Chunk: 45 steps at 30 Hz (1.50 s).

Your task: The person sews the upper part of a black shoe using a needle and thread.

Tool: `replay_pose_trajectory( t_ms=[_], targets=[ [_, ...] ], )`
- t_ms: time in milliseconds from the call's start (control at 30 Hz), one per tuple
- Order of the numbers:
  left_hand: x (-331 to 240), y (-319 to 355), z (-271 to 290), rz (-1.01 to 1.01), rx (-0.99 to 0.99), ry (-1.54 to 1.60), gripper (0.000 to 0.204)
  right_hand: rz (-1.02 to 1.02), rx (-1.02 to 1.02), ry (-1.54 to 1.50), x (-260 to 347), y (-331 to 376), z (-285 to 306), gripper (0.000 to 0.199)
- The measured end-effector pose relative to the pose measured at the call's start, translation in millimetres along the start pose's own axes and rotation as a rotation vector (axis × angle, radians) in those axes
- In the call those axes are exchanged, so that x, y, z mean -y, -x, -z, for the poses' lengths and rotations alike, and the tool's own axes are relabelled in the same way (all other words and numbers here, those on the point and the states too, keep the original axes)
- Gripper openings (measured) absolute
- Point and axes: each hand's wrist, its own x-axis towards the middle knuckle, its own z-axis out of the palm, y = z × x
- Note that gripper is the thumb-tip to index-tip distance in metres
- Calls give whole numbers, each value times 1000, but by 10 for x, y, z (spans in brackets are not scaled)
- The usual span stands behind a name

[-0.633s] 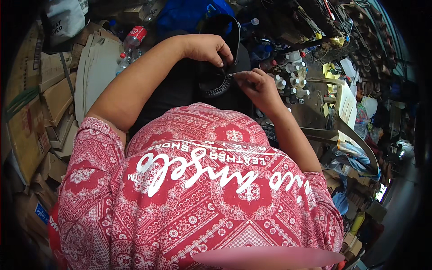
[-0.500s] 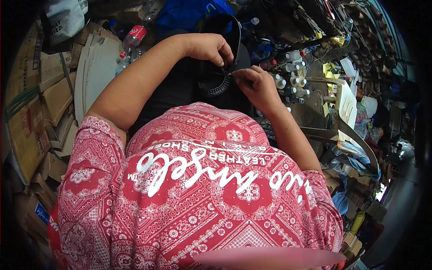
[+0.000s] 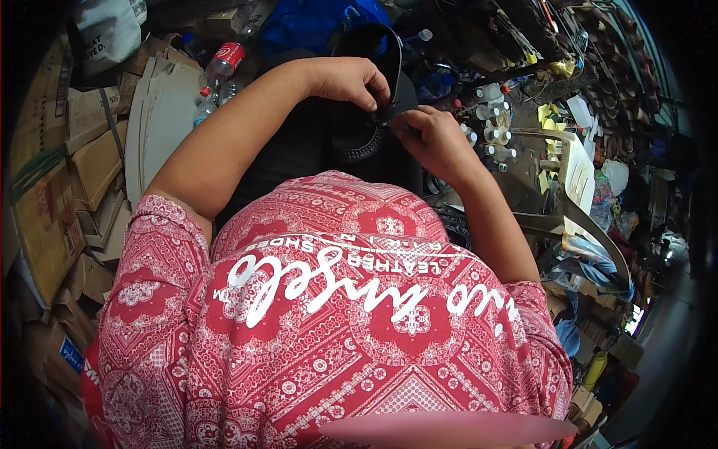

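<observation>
A black shoe (image 3: 360, 152) rests on my dark-clad lap, its rounded, notched or stitched edge toward me and a raised rim curving up at the far side. My left hand (image 3: 353, 82) reaches over it from the left, fingers curled down and closed at the shoe's inner edge. Close to those fingertips, on the right side of the shoe, my right hand (image 3: 435, 142) has thumb and forefinger pinched together. Something thin and dark seems to lie between the two hands, too small to name. The shoe's inside is mostly in shadow.
Several plastic bottles (image 3: 495, 135) with pale caps stand to the right, beside a curved-edged white board or chair part (image 3: 574, 176). A red-labelled bottle (image 3: 224, 60) lies at left near stacked cardboard (image 3: 93, 165). A blue bag (image 3: 310, 26) sits beyond the shoe.
My right hand has shifted slightly to the right, its wrist turning a little outward. My left hand and the shoe stay almost where they were.
</observation>
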Motion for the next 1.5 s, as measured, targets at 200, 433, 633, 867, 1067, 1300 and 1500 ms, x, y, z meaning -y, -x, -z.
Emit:
replay_pose_trajectory(
  t_ms=[200,433,633,867,1067,1300,1500],
  targets=[
    [40,-8,-3,13,-7,3,25,-58,-40,-10,55,70,-23,16],
    [37,-29,3,18,8,32,25,-56,-5,-36,-16,25,16,18],
    [65,-25,-18,14,-21,66,24,-14,-1,75,-12,14,45,17],
    [94,-54,-12,-12,-23,97,23,-3,11,79,-31,24,9,16],
    [67,-45,15,20,-25,75,26,-7,-5,119,12,24,28,15],
    [147,-26,69,-19,85,167,31,-72,-51,60,38,171,-94,16],
    [92,-21,100,50,106,84,37,-19,-83,142,66,104,-120,16]
  ],
)
